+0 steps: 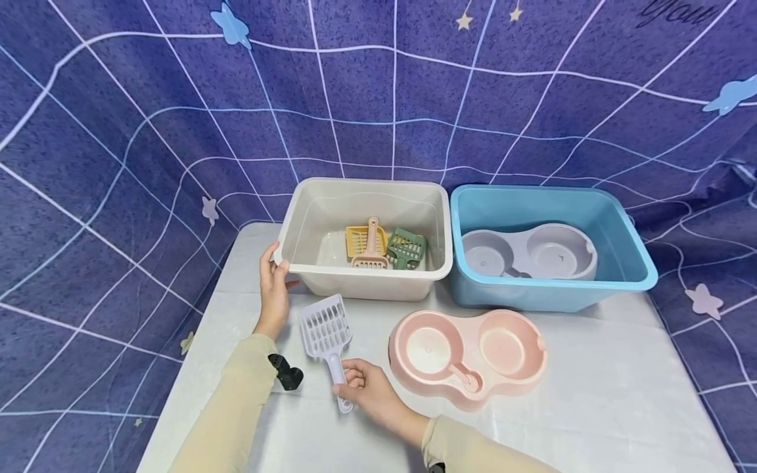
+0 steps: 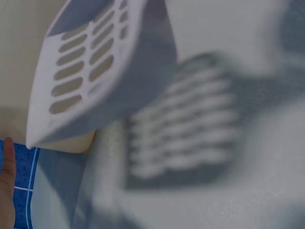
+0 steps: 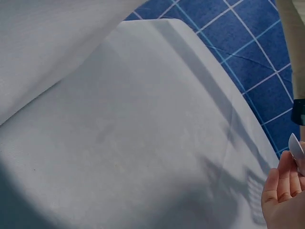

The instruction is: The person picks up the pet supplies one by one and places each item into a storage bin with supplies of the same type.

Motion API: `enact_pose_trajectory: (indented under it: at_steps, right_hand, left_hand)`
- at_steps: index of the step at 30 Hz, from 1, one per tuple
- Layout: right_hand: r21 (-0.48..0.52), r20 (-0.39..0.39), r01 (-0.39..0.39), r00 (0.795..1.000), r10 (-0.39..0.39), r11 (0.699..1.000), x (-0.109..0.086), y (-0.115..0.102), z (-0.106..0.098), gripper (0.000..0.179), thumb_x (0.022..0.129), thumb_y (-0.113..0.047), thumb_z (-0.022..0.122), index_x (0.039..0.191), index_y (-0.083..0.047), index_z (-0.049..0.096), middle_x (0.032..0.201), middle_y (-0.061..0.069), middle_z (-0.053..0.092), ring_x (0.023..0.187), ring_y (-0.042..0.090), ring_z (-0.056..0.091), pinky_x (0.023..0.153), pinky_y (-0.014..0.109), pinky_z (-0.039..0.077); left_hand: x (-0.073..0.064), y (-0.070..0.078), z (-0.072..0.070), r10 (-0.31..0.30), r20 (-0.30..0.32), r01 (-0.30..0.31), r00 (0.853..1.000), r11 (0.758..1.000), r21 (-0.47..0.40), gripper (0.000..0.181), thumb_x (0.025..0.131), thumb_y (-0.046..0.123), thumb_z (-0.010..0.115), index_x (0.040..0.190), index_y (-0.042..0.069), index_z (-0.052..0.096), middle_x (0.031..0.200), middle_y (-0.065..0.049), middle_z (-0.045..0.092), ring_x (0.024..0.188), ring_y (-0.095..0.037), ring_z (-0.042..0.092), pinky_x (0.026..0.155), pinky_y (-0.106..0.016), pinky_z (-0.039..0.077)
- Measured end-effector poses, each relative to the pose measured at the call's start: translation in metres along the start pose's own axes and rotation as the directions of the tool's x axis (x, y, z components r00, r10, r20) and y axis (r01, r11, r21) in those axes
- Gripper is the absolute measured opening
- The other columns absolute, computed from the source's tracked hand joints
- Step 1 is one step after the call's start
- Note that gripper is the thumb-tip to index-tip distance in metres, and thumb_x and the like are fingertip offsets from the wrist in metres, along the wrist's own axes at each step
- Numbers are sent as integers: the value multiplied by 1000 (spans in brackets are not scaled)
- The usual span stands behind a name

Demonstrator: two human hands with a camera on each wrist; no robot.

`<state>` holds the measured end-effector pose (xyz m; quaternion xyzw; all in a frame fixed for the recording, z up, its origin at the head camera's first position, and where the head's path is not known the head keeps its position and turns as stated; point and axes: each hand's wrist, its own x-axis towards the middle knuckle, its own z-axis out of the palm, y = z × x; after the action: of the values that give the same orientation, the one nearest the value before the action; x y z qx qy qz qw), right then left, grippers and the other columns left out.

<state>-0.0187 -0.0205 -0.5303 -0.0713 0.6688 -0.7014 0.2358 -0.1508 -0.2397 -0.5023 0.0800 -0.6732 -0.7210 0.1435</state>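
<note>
My right hand (image 1: 372,393) pinches the handle of a pale lilac litter scoop (image 1: 325,328) between thumb and fingers. The slotted head points away from me and hangs above the table, casting a striped shadow in the left wrist view, where the scoop (image 2: 71,81) looms close. At the front left corner of a beige litter box (image 1: 367,282), my left hand (image 1: 274,295) holds the rim. Inside that box lie a yellow scoop (image 1: 357,240), a pinkish-beige scoop (image 1: 372,240) and a green scoop (image 1: 407,246).
To the right of the beige box stands a blue litter box (image 1: 550,295) with a grey double pet bowl (image 1: 520,246) inside. A pink double bowl (image 1: 470,328) sits on the white-covered table (image 1: 591,394), right of my right hand. A blue patterned curtain (image 1: 367,85) hangs behind.
</note>
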Motion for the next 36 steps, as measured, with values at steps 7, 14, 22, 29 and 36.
enact_pose_trajectory:
  at_steps: [7,14,22,29,36]
  right_hand:
    - [5,8,10,1000,-11,1000,-6,-8,-10,41,82,8,70,121,14,58,82,0,58,67,5,49,57,12,40]
    - [-12,42,7,999,-7,1000,-15,-14,-22,42,84,4,71,122,14,57,83,-1,58,68,2,48,58,13,40]
    - [-19,51,7,999,-7,1000,-23,-23,-31,43,84,4,71,122,15,56,83,-1,59,68,3,51,59,13,42]
    - [-34,56,14,998,-12,999,-29,-29,-37,43,84,5,71,122,15,56,85,0,59,68,2,49,59,13,41]
    - [-22,74,19,997,-17,1000,-37,-35,-43,44,84,5,70,124,16,54,86,1,56,69,2,46,60,13,39]
  left_hand:
    - [-4,10,4,1,10,-1,1000,1000,18,50,104,14,36,153,15,28,146,-18,41,113,-19,49,88,-48,44]
    - [-13,27,6,-17,20,17,1000,999,28,51,103,11,36,153,9,26,143,-26,40,106,-11,50,91,-50,44]
    - [-14,27,6,-9,24,8,1000,999,39,51,103,11,35,153,9,26,146,-23,39,113,-17,49,93,-55,41]
    - [-15,28,5,-9,31,8,999,1000,27,51,103,11,35,153,10,26,146,-22,39,119,-26,46,94,-54,41]
    - [-13,26,5,-10,23,9,1000,999,32,51,103,11,36,153,13,28,143,-20,43,109,-14,50,91,-53,41]
